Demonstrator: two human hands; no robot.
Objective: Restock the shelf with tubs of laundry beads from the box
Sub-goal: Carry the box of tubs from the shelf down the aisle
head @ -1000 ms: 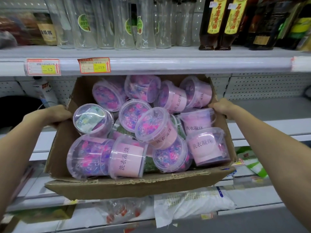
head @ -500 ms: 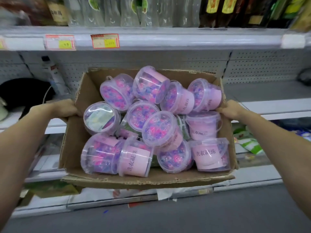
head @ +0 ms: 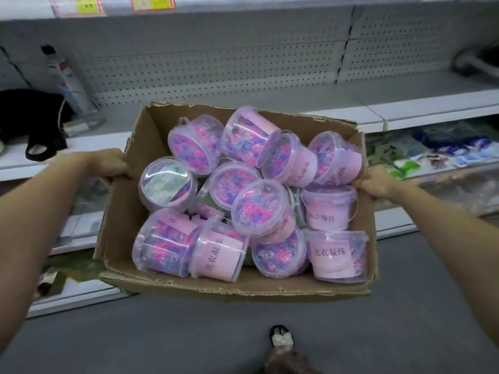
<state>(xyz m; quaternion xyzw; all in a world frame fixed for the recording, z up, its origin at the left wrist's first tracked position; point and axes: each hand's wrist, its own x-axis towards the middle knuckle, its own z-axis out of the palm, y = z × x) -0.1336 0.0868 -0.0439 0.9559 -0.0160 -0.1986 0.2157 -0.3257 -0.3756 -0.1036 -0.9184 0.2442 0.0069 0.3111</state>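
- Both hands are clamped on the box. The left hand grips the left wall's rim and the right hand grips the right wall's rim, so they are well apart.
- The box is brown cardboard, open-topped, with torn, ragged edges. It's held up in front of the shelf, over the floor.
- Whether its far edge touches the shelf, I cannot tell.
- Inside, the tubs lie in a jumbled heap. Some are on their sides and some tilted, and a couple at the right stand upright.
- They're clear plastic with clear lids and thin handles, pink labels with dark print, and full of pink, purple and blue beads.
- One tub at the left shows pale green and white under its lid.
- The shelf is grey, with a pegboard back.
- On the shelf at the left are a black bag and a clear bottle.
- Red-and-yellow price tags sit on the rail above.
- Lower shelves hold blurred packets.
- A sandalled foot is planted on the dark grey floor.
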